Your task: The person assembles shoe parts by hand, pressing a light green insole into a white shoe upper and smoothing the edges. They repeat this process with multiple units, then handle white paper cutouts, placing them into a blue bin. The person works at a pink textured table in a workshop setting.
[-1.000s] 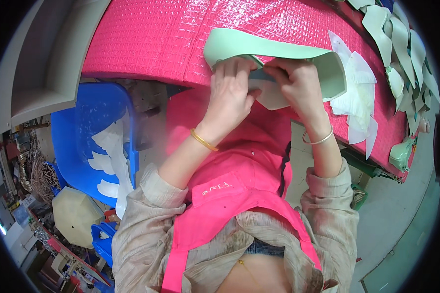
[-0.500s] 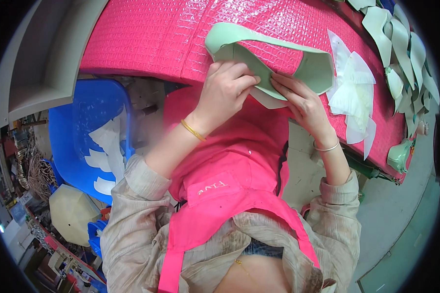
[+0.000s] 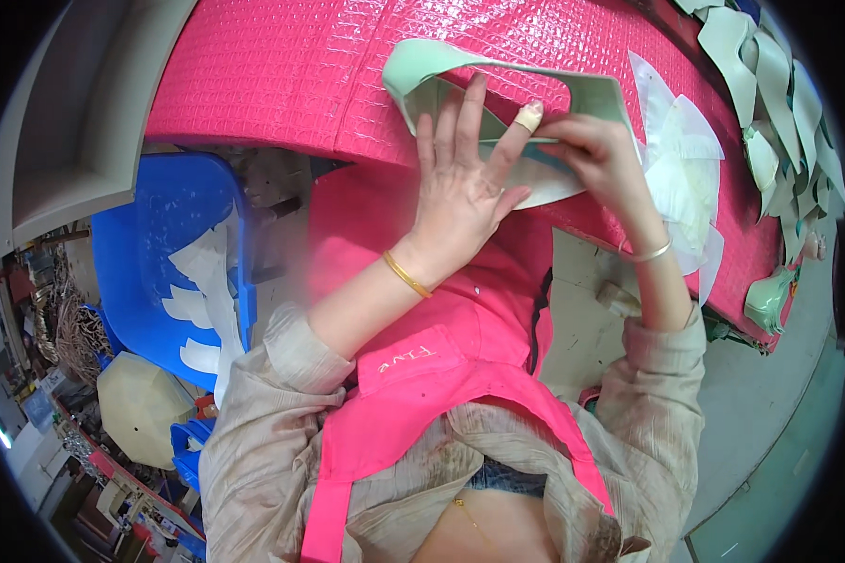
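Note:
A pale green shoe upper (image 3: 422, 60), bent into a loop, stands on the bright pink covered table (image 3: 282, 80). My left hand (image 3: 455, 188) lies open against its near wall with the fingers spread, one finger wrapped in a pale covering. At the right end my right hand (image 3: 603, 155) is closed in a pinch on the upper's near edge. The exact spot under its fingertips is hidden. Between the hands the lower part of the near wall flares out toward me, showing a whitish face.
Thin white cut pieces (image 3: 678, 174) lie right of the upper. More pale green pieces (image 3: 770, 80) hang in a heap along the table's right edge. A blue plastic bin (image 3: 117, 249) with white scraps stands at the left, below a grey metal trough (image 3: 66, 122).
My left hand has gone from a closed pinch to spread fingers laid along the near wall. The right hand has turned and shifted right along the edge. The upper has moved slightly left.

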### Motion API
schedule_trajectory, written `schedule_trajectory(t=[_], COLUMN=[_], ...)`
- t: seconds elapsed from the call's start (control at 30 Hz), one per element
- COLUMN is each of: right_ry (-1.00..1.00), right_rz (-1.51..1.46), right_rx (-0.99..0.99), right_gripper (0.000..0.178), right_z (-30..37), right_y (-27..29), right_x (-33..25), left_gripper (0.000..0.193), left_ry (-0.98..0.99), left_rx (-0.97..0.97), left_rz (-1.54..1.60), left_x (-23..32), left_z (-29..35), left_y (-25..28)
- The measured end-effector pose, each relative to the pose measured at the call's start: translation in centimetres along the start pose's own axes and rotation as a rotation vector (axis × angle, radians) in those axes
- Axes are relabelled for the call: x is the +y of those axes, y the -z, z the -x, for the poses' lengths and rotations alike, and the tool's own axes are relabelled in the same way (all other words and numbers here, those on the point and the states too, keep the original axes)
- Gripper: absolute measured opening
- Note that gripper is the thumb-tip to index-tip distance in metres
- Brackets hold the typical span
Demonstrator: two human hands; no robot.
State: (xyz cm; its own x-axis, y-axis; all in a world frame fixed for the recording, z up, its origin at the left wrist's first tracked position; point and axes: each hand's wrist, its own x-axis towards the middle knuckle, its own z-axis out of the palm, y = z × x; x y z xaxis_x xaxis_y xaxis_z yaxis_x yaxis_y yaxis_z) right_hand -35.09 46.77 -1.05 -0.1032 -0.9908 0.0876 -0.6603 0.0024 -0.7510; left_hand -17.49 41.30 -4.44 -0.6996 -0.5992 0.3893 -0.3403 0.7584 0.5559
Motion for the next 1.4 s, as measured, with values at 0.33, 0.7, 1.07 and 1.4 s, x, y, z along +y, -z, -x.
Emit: schedule_trajectory(t=[0.33, 0.7, 1.07, 1.4], right_ry=[0.241, -0.089, 0.374, 0.413], right_rz=[0.091, -0.023, 0.462, 0.523], right_rx=[0.082, 0.031, 0.198, 0.117], right_gripper=[0.027, 0.012, 0.035, 0.037], right_z=[1.7, -0.2, 1.8, 2.5], right_y=[-0.6, 0.9, -3.6, -2.7], right_x=[0.4, 0.5, -1.1, -0.1], left_gripper=[0.040, 0.030, 0.031, 0.026], left_ry=[-0.273, -0.310, -0.146, -0.406], left_rx=[-0.100, -0.115, 0.036, -0.182], left_rz=[-0.047, 0.146, -0.003, 0.000], left_x=[1.2, 0.1, -2.5, -6.3], left_z=[2.6, 1.7, -0.6, -1.8], left_y=[-1.0, 0.2, 1.8, 3.0])
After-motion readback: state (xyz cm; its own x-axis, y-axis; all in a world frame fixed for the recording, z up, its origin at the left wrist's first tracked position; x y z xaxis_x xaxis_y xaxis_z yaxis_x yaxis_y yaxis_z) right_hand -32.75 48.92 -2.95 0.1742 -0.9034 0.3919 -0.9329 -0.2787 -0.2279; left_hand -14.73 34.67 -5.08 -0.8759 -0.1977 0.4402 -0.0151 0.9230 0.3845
